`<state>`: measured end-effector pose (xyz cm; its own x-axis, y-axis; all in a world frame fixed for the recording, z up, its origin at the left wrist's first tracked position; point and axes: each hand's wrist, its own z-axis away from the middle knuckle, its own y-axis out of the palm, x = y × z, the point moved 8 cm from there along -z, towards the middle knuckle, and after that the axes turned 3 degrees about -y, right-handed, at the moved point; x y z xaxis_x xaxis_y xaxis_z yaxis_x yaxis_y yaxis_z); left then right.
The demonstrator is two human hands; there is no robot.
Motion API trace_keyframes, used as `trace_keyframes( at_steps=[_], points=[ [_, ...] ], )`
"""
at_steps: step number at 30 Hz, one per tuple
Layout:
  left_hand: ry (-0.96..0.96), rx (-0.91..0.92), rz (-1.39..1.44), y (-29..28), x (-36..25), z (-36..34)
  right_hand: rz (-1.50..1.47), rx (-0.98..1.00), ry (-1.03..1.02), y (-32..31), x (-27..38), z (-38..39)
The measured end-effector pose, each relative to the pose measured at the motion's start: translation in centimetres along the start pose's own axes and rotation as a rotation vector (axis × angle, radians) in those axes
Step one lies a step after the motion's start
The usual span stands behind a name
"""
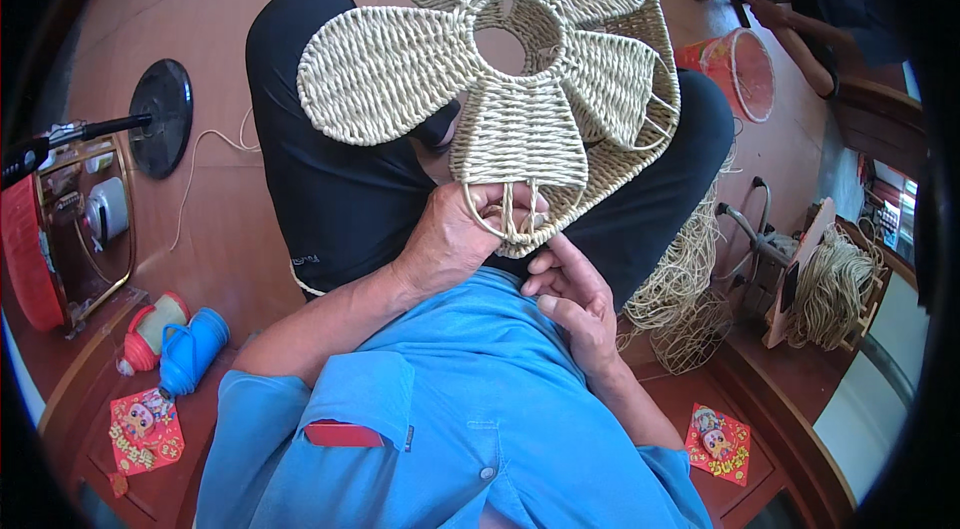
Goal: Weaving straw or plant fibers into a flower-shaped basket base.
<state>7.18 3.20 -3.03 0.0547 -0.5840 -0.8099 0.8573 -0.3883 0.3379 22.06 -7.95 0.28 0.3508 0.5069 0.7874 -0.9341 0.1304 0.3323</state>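
Note:
A pale woven flower-shaped piece with several petals around a round hole rests on my lap, over black trousers. My left hand grips the near petal's unfinished wire-loop edge, thumb and fingers closed on it. My right hand sits just below and to the right of that edge, its index finger pointing up and touching the rim; its fingers pinch a thin cord strand, as far as I can see.
Loose bundles of pale cord lie by my right leg, and a coil hangs on a stand. A red bucket and another person's legs are at the far right. Blue and red flasks stand at the left.

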Motion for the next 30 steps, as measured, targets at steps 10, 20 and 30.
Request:
trace_keyframes(
  at_steps=[10,20,30],
  points=[
    [0.122,0.122,-0.153,0.2,-0.6,-0.5,-0.094,-0.053,-0.072,0.2,0.0,-0.1],
    [0.115,0.178,-0.27,0.1,-0.7,-0.7,0.007,-0.162,-0.13,0.4,0.9,-0.5],
    [-0.056,0.281,-0.165,-0.1,0.6,-1.0,0.283,-0.379,-0.222,-0.6,0.9,-2.1]
  ],
)
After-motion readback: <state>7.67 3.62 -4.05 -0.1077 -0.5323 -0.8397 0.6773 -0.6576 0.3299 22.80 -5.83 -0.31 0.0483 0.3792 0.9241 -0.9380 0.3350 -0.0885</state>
